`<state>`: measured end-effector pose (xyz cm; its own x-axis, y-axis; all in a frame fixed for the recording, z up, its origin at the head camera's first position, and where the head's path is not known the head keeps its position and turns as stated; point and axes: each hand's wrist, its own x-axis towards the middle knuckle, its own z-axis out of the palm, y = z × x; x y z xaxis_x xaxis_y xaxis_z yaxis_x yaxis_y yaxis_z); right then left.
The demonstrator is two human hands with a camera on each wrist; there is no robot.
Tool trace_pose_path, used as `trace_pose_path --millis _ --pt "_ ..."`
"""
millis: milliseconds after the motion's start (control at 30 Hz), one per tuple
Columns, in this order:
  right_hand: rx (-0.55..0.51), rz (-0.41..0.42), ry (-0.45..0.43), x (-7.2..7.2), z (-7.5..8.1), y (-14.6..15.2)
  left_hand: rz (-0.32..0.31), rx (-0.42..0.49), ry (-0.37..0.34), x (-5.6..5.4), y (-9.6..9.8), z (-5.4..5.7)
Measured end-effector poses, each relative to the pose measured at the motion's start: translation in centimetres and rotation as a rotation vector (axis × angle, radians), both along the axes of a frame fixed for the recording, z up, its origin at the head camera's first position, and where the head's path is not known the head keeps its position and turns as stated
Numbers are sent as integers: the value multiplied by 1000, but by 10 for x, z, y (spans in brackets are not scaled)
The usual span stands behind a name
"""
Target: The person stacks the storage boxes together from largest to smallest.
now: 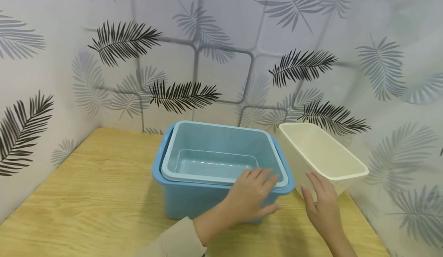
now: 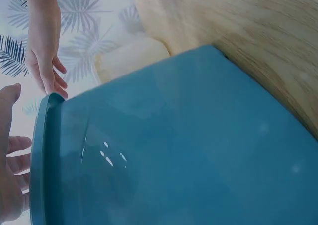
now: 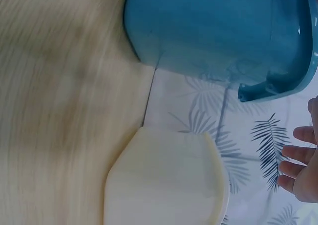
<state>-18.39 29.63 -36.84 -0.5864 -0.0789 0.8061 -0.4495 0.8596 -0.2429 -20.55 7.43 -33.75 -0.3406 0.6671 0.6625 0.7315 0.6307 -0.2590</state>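
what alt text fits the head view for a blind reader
A person's left hand is at the near side of a light blue bin nested in a darker blue bin; the right hand is beside a cream bin on a wooden table.

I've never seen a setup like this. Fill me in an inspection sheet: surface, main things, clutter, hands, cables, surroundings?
Surface: wood-grain table.
Main things: light blue bin nested in the blue bin; cream bin beside them, on the right in the head view.
Clutter: nothing seen.
Hands: left hand at the nested bins' near rims, right hand by the cream bin; neither grips anything.
Cables: nothing seen.
Surroundings: pale backdrop with leaf print.
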Motion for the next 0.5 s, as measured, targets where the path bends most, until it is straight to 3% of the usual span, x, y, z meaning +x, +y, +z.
trace_pose_path --millis 100,333,500 --pt "14 -17 -14 1 -4 7 18 -32 -17 2 10 0" --pt "60 -37 -49 4 -12 27 27 -68 67 4 42 -3" --pt "93 -67 -32 4 -17 36 -26 -123 113 7 67 -4"
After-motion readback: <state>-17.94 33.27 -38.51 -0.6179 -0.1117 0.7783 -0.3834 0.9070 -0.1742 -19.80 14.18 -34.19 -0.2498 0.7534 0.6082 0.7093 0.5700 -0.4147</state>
